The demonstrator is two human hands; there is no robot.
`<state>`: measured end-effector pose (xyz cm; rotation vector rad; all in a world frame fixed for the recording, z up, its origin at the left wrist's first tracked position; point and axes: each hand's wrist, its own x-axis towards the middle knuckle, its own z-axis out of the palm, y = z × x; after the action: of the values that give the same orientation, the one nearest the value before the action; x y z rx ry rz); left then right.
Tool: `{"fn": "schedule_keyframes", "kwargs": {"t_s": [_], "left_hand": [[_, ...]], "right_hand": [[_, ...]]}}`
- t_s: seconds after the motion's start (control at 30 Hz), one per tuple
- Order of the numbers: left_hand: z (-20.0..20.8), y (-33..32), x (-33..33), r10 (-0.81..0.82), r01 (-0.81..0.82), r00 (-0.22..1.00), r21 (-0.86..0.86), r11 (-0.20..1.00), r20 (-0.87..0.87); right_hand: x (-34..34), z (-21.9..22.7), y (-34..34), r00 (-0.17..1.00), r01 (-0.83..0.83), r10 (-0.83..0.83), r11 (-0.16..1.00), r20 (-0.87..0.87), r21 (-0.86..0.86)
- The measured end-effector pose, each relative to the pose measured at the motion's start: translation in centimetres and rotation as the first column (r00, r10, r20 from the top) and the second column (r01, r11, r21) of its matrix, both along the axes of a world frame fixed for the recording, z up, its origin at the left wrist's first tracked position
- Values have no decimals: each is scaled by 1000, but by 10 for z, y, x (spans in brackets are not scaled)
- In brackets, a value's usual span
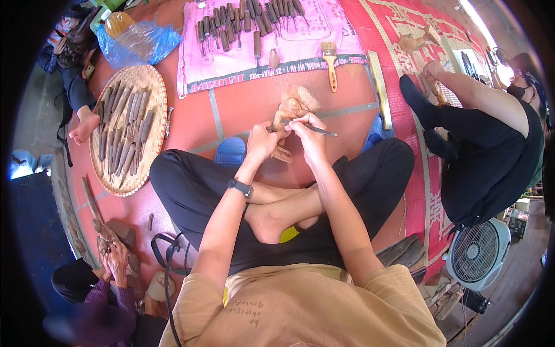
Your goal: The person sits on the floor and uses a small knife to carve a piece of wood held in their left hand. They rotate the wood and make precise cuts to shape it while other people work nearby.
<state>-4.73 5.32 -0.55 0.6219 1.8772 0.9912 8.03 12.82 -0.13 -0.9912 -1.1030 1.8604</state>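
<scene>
Wooden carving (pixel 291 108): at 12 o'clock, beyond the crossed legs (pixel 270 222)
Left hand (pixel 262 142): curled against the carving's near side
Right hand (pixel 308 134): pinching a slim dark tool (pixel 326 132) over the carving
Round basket (pixel 157 94): at 10 o'clock, bearing brown tools (pixel 146 124)

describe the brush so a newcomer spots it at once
Find the pink sheet at the top centre, spread on the red tiles. Near its lower right corner lies the brush, bristles on the sheet and handle reaching onto the tiles. Its wide, pale bristles and yellow-brown handle set it apart from the slim, dark-handled tools farther up the sheet.
</scene>
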Motion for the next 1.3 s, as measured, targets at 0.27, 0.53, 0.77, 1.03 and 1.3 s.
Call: {"fn": "schedule_keyframes", "kwargs": {"t_s": [0.27,0.53,0.77,1.03,1.3], "left_hand": [[-11,-1,0,0,0,1000,-5,1000,-4],[1,1,0,-15,14,999,-46,999,-41],[-5,1,-2,-28,30,999,-68,997,27],[-21,-2,-5,-24,25,999,25,999,-40],[-32,-2,-7,-4,4,1000,31,1000,-6]], "right_hand": [[2,-5,-3,1000,30,-30,998,2,46],[-2,-5,-7,997,-26,11,980,76,197],[-1,-21,1,994,-44,10,947,107,317],[-3,-5,-10,997,-43,31,985,68,169],[-4,4,-13,1000,-12,13,993,-7,114]]}}
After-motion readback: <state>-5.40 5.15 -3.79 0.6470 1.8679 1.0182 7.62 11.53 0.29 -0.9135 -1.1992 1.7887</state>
